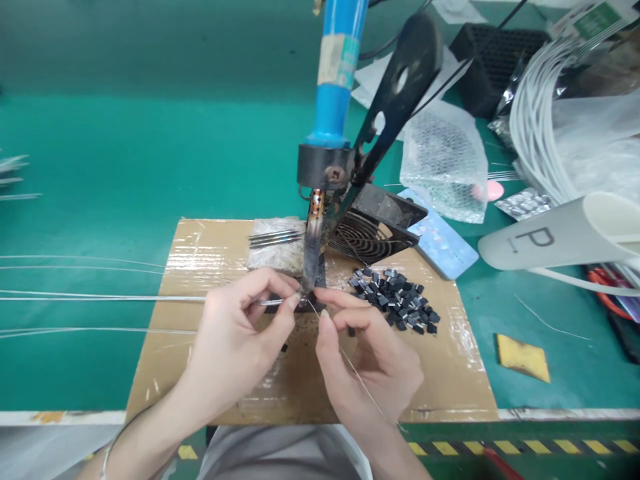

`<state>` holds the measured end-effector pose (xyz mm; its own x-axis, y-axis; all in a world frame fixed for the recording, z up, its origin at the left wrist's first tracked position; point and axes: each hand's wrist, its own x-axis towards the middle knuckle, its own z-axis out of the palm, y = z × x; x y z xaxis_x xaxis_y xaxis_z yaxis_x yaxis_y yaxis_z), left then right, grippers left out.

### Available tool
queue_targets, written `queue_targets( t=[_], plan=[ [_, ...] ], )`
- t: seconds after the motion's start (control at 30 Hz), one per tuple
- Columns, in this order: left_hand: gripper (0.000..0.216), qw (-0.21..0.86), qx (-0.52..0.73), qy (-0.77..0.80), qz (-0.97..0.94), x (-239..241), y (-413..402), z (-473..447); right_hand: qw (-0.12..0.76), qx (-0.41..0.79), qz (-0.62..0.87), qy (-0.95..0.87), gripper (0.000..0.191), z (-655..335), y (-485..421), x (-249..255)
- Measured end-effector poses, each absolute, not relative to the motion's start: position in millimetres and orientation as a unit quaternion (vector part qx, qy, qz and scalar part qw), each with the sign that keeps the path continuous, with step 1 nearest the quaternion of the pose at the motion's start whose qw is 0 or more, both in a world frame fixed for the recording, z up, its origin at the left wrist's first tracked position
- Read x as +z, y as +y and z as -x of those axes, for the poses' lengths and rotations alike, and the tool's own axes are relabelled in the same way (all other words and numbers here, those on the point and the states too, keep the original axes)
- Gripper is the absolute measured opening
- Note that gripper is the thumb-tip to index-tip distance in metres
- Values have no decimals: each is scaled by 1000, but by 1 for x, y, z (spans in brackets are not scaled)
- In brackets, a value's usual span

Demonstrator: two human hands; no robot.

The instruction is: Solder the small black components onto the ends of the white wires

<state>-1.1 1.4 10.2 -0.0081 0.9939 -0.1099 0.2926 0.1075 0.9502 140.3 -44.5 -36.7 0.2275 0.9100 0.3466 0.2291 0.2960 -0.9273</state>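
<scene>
A soldering iron [334, 110] with a blue handle points down in a black metal stand [400, 80], its tip between my two hands. My left hand [240, 343] is closed in a pinch around thin white cables [175, 298] that run in from the left; their ends are at the iron's tip. In my right hand [373, 363], thumb and forefinger pinch a thin strand of solder wire [361, 380], which trails down across the palm. Its upper end reaches the tip. My fingers partly hide the joint. Small black connectors [395, 300] lie in a pile right of the tip.
Cardboard [450, 373] covers the work area. A small fan [370, 230] stands behind the connectors, beside a blue box [445, 247]. At right are a white cup [540, 237], a yellow sponge [523, 358] and coiled white cables [530, 127]. Metal-tipped cables [275, 238] rest on a wrapped block.
</scene>
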Motion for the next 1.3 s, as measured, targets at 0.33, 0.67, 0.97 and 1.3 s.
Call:
queue_targets(
  t=[0.33, 0.67, 0.97, 1.3],
  plan=[
    [11, 449, 389, 587, -550, 12, 0, 2, 588, 270, 522, -555, 22, -139, -45, -35],
    [10, 444, 378, 594, -555, 12, 1, 2, 582, 248, 527, -567, 20, -139, -44, -36],
    [12, 439, 379, 594, -557, 13, -2, 2, 579, 252, 529, -567, 19, -140, -47, -33],
    [11, 455, 386, 592, -542, 12, 0, 2, 571, 232, 539, -574, 15, -138, -44, -37]
  ],
)
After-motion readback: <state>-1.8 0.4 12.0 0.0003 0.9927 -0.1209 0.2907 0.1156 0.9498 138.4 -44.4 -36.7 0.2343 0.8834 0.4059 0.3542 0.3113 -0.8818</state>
